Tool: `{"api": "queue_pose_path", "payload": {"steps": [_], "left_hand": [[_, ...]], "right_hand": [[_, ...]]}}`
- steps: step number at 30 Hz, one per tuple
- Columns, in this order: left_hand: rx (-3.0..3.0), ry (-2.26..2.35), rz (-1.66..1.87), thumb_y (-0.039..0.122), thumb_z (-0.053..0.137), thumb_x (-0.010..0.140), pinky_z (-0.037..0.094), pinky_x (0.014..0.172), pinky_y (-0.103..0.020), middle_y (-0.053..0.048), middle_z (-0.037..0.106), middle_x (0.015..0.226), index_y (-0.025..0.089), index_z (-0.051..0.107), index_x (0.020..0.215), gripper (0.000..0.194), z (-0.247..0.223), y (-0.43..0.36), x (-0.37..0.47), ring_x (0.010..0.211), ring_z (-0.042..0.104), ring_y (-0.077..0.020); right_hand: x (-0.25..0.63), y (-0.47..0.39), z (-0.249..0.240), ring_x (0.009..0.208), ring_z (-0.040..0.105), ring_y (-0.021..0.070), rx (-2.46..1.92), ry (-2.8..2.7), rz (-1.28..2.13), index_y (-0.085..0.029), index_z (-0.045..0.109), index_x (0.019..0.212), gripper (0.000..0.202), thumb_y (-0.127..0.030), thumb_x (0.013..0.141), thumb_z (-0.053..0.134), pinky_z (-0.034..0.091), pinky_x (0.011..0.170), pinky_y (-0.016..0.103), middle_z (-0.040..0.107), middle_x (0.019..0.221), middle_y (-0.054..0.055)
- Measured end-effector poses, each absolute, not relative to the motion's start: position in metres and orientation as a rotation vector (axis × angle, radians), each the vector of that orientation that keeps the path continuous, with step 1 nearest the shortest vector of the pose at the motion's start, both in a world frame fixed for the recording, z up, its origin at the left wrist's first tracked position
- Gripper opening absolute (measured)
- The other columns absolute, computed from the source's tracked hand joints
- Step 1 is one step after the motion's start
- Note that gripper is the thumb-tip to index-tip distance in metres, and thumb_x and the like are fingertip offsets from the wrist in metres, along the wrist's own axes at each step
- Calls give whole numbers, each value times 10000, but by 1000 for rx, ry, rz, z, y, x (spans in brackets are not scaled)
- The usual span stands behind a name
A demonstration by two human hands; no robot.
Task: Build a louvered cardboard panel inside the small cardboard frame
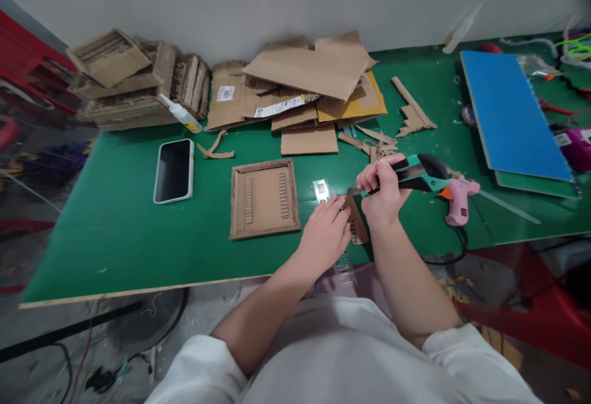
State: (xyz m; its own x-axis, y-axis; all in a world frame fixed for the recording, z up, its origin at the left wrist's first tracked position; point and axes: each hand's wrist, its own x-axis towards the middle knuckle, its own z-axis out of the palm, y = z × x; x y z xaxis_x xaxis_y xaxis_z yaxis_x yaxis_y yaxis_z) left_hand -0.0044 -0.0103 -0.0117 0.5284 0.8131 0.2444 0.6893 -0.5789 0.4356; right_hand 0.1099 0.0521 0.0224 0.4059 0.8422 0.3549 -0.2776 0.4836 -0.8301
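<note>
My right hand [382, 191] is wrapped round a black and green cutting tool [422, 173], its metal tip at the top of a small brown cardboard piece [356, 222]. My left hand [325, 231] lies with its fingers spread over the left part of that piece, pressing it on the green table [203, 244]. A clear ruler-like strip [345, 270] shows below my left hand at the table edge. Left of my hands lies a square cardboard tray [265, 201] with two rows of small ridges. A small silvery card [321, 189] lies just beyond my left fingertips.
A phone [173, 171] lies at the left, near a glue bottle [182, 114] and stacked cardboard frames [138, 84]. Cardboard sheets [309, 71] lie along the wall. At the right are a pink glue gun [459, 201] with its cord and a blue board [514, 114].
</note>
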Motion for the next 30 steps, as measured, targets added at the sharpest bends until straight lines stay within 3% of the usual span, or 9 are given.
{"api": "queue_pose_path", "payload": {"steps": [30], "left_hand": [[2478, 1250, 612, 177, 420, 846, 333, 1049, -449, -140, 490, 1286, 106, 534, 1093, 281, -11, -9, -5, 1263, 377, -257]], "right_hand": [[109, 50, 18, 366, 347, 55, -852, -950, 777, -219, 407, 673, 234, -370, 786, 546, 315, 388, 211, 302, 443, -105]]}}
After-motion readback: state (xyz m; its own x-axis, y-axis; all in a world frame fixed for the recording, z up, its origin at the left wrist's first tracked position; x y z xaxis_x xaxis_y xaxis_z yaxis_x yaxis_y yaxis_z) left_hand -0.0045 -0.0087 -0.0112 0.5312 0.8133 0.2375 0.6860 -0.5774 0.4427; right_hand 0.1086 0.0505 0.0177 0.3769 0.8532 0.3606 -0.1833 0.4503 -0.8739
